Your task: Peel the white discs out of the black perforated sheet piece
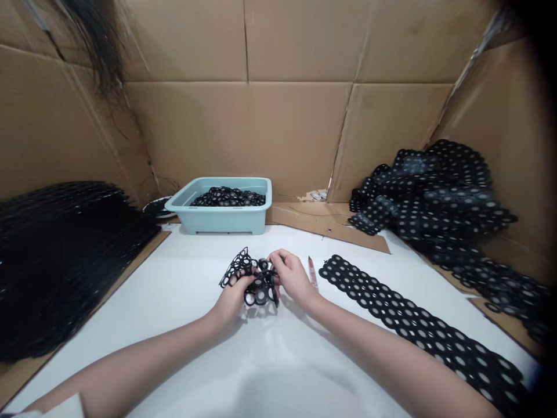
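Both my hands meet over the middle of the white table (pixel 183 302). My left hand (pixel 232 299) and my right hand (pixel 292 277) together grip a crumpled black perforated sheet piece (pixel 256 281) full of round holes, with several rings hanging from it. A thin reddish pen-like tool (pixel 312 273) lies just right of my right hand. A long flat black perforated strip (pixel 418 325) lies on the table further right.
A teal plastic bin (pixel 221 217) with several black rings stands at the back. A stack of black sheets (pixel 61 255) lies at left, a tangled heap of perforated strips (pixel 439 197) at right. Cardboard walls (pixel 261 116) enclose the table.
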Motion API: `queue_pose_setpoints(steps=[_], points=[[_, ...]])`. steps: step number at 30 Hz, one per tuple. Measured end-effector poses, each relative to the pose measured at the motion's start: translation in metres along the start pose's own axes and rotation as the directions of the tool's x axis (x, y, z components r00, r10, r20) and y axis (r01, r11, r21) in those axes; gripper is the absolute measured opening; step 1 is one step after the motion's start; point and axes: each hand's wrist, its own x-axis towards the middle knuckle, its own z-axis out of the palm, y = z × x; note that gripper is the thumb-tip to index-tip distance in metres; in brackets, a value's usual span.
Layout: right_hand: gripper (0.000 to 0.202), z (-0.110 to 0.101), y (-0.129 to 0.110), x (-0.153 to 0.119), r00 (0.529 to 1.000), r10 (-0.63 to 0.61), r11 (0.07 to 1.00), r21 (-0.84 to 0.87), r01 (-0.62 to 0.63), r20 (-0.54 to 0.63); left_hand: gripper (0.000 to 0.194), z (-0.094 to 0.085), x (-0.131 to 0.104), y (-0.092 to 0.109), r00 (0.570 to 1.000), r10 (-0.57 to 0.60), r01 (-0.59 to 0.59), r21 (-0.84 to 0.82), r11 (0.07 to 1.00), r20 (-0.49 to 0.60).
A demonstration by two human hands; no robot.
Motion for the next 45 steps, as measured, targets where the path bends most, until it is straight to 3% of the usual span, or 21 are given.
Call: queue_pose_setpoints(steps=[4, 6, 10, 13, 19, 22, 26, 29, 32, 36, 38, 40, 42, 45], points=[[0.024, -0.03, 0.0, 0.02, 0.99, -0.003, 0.999, 0.037, 0.008, -0.141, 0.012, -0.005, 0.005, 0.006, 0.994, 0.084, -0.086, -0.024, 0.996, -0.07], [0.026, -0.034, 0.0, 0.023, 0.992, -0.019, 0.999, 0.023, 0.022, -0.122, 0.015, -0.004, 0.008, 0.005, 0.994, 0.073, -0.073, -0.004, 0.997, -0.087], [0.025, -0.015, 0.001, 0.007, 0.999, -0.039, 0.997, -0.065, 0.041, 0.03, 0.021, -0.002, 0.012, -0.002, 0.995, 0.056, -0.053, 0.042, 0.998, -0.086], [0.025, 0.0, 0.001, -0.009, 0.995, -0.074, 0.988, -0.132, 0.082, 0.069, 0.028, -0.001, 0.01, -0.003, 0.994, 0.065, -0.06, 0.054, 0.997, -0.087], [0.027, 0.013, 0.004, -0.028, 0.955, -0.137, 0.948, -0.245, 0.203, 0.262, 0.039, -0.002, 0.0, 0.001, 0.994, -0.055, 0.057, 0.017, 0.998, -0.092], [0.028, 0.019, 0.007, -0.03, 0.946, -0.16, 0.945, -0.234, 0.229, 0.281, 0.034, -0.003, -0.001, -0.001, 0.994, -0.047, 0.047, 0.003, 0.999, -0.095], [0.016, 0.02, 0.006, -0.032, 0.934, -0.192, 0.937, -0.228, 0.266, 0.301, 0.027, -0.002, -0.002, -0.003, 1.0, -0.005, 0.005, -0.014, 1.0, -0.015], [0.015, 0.016, 0.003, -0.032, 0.918, -0.246, 0.846, -0.394, 0.36, 0.311, 0.027, -0.003, -0.002, -0.003, 1.0, -0.003, 0.004, 0.043, 0.999, -0.001], [0.018, 0.012, -0.001, -0.029, 0.904, -0.302, 0.724, -0.544, 0.424, 0.302, 0.027, -0.004, -0.002, -0.001, 1.0, 0.029, -0.026, 0.227, 0.974, -0.012], [0.025, 0.007, -0.002, -0.025, 0.943, -0.235, 0.792, -0.516, 0.326, 0.235, 0.031, -0.003, -0.005, 0.007, 0.994, 0.054, -0.092, 0.459, 0.883, 0.097], [0.028, 0.006, -0.002, -0.025, 0.947, -0.214, 0.81, -0.499, 0.308, 0.238, 0.029, -0.001, -0.006, 0.012, 0.976, 0.003, -0.106, 0.464, 0.88, 0.218], [0.028, 0.005, -0.002, -0.026, 0.938, -0.234, 0.767, -0.544, 0.339, 0.255, 0.028, -0.001, -0.007, 0.014, 0.952, -0.05, -0.093, 0.441, 0.893, 0.303], [0.026, 0.004, -0.004, -0.027, 0.912, -0.275, 0.677, -0.612, 0.409, 0.306, 0.028, -0.002, -0.006, 0.014, 0.95, -0.072, -0.061, 0.406, 0.912, 0.304], [0.024, 0.004, -0.006, -0.028, 0.868, -0.294, 0.557, -0.667, 0.495, 0.399, 0.029, -0.004, -0.004, 0.009, 0.973, -0.085, 0.008, 0.337, 0.942, 0.215]])
